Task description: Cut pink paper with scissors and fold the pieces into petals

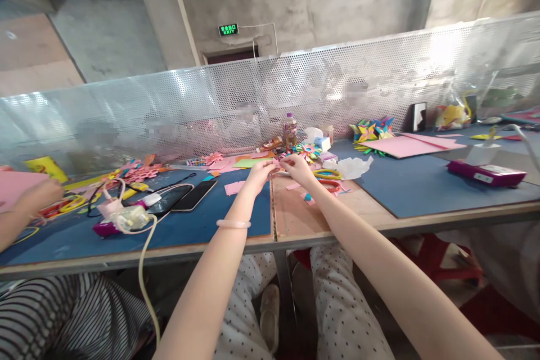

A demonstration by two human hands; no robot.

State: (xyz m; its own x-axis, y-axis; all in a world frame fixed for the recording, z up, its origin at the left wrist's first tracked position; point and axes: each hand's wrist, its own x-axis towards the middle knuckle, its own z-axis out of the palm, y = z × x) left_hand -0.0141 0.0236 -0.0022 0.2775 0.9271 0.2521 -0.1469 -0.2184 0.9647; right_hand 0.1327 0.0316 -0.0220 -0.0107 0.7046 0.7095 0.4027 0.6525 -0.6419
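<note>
My left hand (260, 171) and my right hand (296, 167) meet over the seam between the blue mat (211, 219) and the bare wooden tabletop (304, 216). Both pinch a small pink paper piece (277, 163) between the fingertips. A pale bracelet (233, 224) circles my left wrist. Pink paper scraps (234, 187) lie just left of my left hand. A folded multicoloured paper flower (307, 151) sits just behind my right hand.
Two phones (185, 198) and a charger with cable (126, 216) lie at the left. A co-worker's hand (36, 197) holds pink paper at far left. A bottle (289, 130), tape rolls (329, 179), pink sheets (407, 145) and a purple box (485, 173) stand to the right. A perforated metal screen (270, 95) backs the table.
</note>
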